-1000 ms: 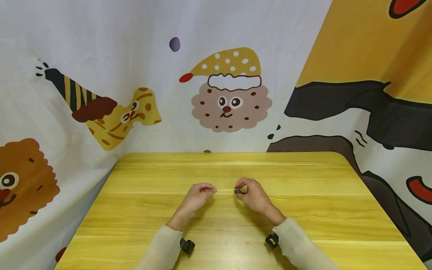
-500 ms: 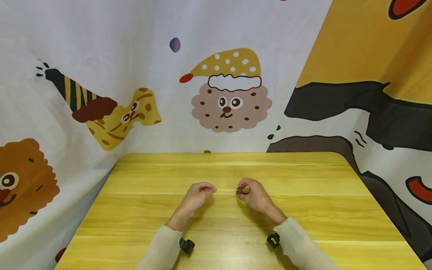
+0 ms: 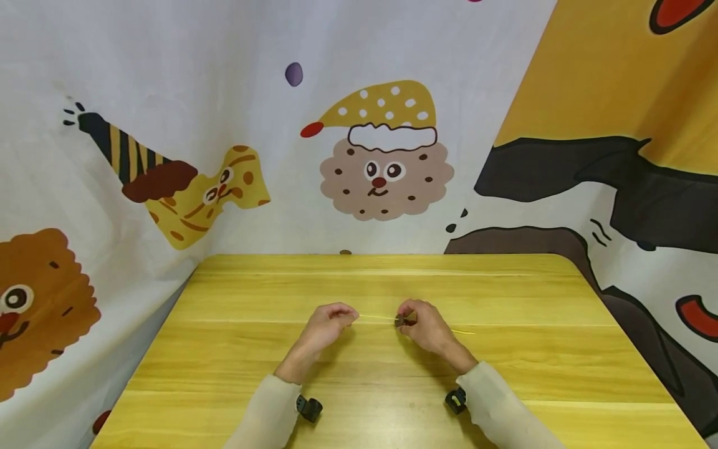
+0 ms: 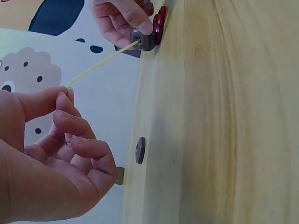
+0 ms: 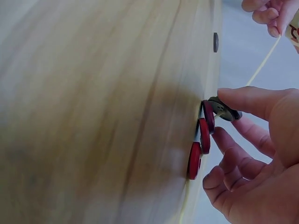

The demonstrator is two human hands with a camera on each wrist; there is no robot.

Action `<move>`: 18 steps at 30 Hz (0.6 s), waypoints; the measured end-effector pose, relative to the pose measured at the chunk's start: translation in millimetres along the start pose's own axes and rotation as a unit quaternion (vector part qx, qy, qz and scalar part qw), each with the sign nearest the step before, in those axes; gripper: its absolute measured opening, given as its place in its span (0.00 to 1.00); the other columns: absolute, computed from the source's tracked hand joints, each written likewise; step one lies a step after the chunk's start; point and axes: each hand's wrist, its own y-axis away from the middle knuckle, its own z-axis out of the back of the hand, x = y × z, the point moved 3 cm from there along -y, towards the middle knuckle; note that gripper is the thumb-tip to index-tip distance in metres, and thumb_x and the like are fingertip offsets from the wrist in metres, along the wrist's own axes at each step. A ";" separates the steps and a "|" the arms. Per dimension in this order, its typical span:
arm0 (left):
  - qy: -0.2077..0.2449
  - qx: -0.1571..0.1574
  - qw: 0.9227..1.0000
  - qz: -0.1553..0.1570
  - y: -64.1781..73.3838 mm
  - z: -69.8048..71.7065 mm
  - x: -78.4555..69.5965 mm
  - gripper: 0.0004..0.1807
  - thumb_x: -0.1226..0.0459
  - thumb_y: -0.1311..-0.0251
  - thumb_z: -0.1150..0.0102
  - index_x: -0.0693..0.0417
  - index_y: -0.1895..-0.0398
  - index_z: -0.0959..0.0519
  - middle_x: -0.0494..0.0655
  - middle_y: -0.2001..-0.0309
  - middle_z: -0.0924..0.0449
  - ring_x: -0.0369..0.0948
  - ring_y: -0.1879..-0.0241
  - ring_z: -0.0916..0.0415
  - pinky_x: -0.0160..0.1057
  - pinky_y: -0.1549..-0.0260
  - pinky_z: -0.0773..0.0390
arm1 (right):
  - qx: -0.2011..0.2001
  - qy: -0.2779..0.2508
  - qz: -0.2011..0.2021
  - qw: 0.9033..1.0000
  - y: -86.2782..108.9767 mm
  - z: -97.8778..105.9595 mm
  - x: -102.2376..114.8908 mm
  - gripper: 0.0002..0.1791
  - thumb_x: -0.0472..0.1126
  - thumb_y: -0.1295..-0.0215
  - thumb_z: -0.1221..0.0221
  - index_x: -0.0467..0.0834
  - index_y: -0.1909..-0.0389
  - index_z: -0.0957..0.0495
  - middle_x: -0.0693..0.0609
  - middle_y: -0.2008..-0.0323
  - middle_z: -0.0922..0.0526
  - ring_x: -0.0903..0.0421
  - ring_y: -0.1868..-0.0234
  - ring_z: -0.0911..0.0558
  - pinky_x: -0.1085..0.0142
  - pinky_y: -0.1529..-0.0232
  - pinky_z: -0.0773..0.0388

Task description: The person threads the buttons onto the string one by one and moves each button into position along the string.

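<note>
Thumb and forefinger of my left hand pinch a thin yellow string near one end. The string runs taut to a dark four-hole button and passes through it. My right hand pinches this dark button between thumb and fingers, with another dark disc close behind it. Several red buttons, one of them this front red button, stand in a slanting row beside the right fingers, just above the table. The string's other end trails out to the right of the right hand.
A loose dark button stands out on the wooden table in the left wrist view. Behind the table hangs a white curtain with cartoon prints. Each wrist carries a small black camera.
My right hand has shifted slightly right and down with the dark button, so a little more string shows between the hands. My left hand has barely moved.
</note>
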 end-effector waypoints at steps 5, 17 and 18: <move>0.000 0.009 1.000 -0.001 1.0 -0.9 1.0 0.13 0.60 0.31 0.43 0.63 0.54 0.19 0.56 0.55 0.20 0.53 0.54 0.25 0.46 0.56 0.26 | 0.015 -0.011 0.006 1.000 0.3 -1.5 -2.2 0.13 0.26 0.48 0.30 0.42 0.65 0.20 0.52 0.67 0.17 0.55 0.62 0.17 0.64 0.60 0.19; 0.003 0.017 1.000 0.004 2.1 -2.2 1.9 0.13 0.60 0.30 0.43 0.62 0.54 0.19 0.50 0.54 0.20 0.50 0.52 0.25 0.50 0.51 0.26 | 0.018 0.013 -0.003 1.000 0.8 -2.6 -4.1 0.13 0.27 0.48 0.29 0.44 0.65 0.19 0.52 0.66 0.19 0.55 0.61 0.21 0.60 0.59 0.23; 0.002 0.018 1.000 0.005 1.9 -2.1 2.3 0.13 0.60 0.30 0.43 0.62 0.54 0.18 0.50 0.53 0.21 0.50 0.52 0.25 0.50 0.51 0.26 | 0.018 0.016 -0.005 1.000 0.6 -2.6 -4.4 0.13 0.28 0.48 0.29 0.44 0.65 0.19 0.52 0.66 0.20 0.55 0.61 0.22 0.61 0.59 0.23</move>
